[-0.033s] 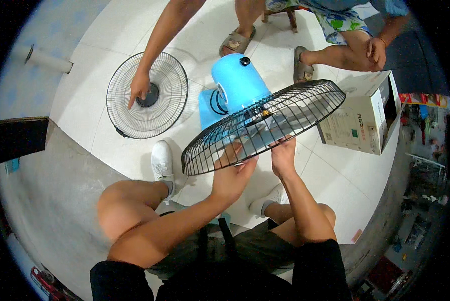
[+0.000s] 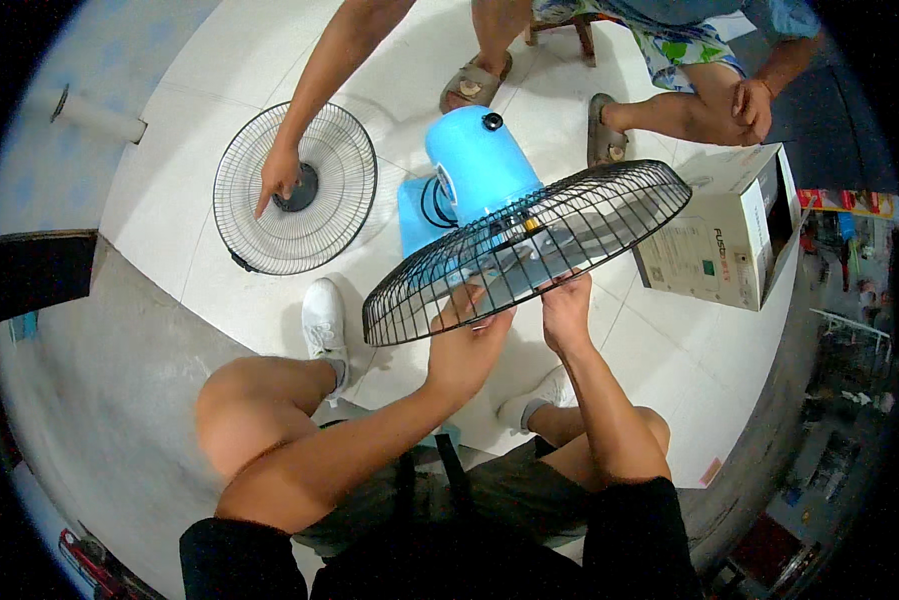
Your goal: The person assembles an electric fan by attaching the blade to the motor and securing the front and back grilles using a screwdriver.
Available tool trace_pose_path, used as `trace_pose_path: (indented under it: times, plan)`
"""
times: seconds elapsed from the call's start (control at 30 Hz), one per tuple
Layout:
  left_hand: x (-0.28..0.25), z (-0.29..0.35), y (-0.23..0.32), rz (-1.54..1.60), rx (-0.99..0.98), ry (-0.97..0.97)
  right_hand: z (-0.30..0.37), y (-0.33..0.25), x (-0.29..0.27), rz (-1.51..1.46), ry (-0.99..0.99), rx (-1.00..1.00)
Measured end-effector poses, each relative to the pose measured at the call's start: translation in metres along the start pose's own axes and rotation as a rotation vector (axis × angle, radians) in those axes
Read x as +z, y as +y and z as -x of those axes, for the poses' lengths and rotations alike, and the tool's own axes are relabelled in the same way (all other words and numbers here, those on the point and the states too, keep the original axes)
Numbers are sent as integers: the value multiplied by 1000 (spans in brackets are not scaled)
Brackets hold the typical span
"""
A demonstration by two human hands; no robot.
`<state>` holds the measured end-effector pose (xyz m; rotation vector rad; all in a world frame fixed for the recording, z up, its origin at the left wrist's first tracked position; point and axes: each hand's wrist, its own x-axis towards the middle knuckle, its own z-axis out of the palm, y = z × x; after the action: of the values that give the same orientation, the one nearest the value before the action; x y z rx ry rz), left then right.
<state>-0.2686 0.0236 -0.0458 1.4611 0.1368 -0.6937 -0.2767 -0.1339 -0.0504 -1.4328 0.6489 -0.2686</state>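
Observation:
A light-blue fan motor housing (image 2: pixel 477 155) with a black knob stands in front of me, its black wire rear grille (image 2: pixel 399 300) tilted with the open side towards me. Translucent grey fan blades (image 2: pixel 579 255) sit within that grille. My left hand (image 2: pixel 464 350) reaches into the lower rim, fingers partly screened by the wires, thumb and fingers around the edge of a blade. Beside it, at the rim, my right hand (image 2: pixel 566 315) is closed; what it grips is hidden. A second round grille (image 2: pixel 344 190) with a black hub lies flat on the left, another person's hand (image 2: pixel 281 178) touching its hub.
An opened cardboard box (image 2: pixel 709 245) stands at the right. Across from me another person's sandalled foot (image 2: pixel 474 82) rests on the white tiles near a wooden stool (image 2: pixel 582 40). Shelves of goods (image 2: pixel 849 300) line the right edge. My white shoe (image 2: pixel 322 318) is close to the fan.

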Motion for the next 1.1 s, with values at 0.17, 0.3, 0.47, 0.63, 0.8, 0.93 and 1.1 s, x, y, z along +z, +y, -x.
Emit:
trace_pose_path:
  times: [0.17,0.3,0.47,0.63,0.8,0.93,1.1]
  plan:
    - [24,-45,-49,378,-75,-71,-3,11,2,-149,9,32]
    - [29,-42,-14,436,-226,-167,-6,3,-4,-20,11,5]
    - [32,-38,7,534,-135,-60,-11,8,-1,-3,-88,-51]
    - [27,18,31,-406,246,-190,-12,-1,6,-22,-85,-72]
    - [-75,79,147,-662,541,-1314,-9,0,4,-9,-81,-71]
    - [-114,55,237,-52,663,-1120,-2,3,3,44,-78,-34]
    - [-107,-131,207,-656,821,-239,1,12,-2,-35,-125,-72]
